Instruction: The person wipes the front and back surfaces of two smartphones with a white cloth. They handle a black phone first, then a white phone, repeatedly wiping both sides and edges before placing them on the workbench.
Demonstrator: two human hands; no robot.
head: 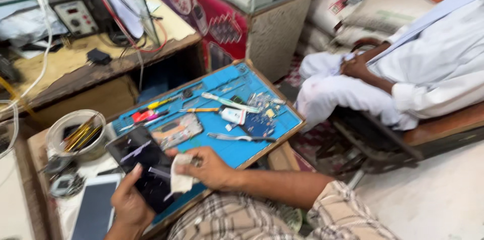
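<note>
Left hand [130, 200] gripping dark phone [143, 165], right hand [207, 168] pinching white cloth [180, 175], red sign [201, 13] behind.

Left hand [130, 203] gripping dark phone [143, 166], right hand [207, 168] pressing white cloth [180, 177]

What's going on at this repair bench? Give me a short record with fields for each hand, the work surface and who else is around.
left hand: holds a dark smartphone, thumb on its screen
right hand: presses a white cloth against the phone
work surface: blue mat with tweezers, screwdrivers, a small white tube
nearby: clear tub of tools; white tablet
other person: seated at right, in white clothes
</note>
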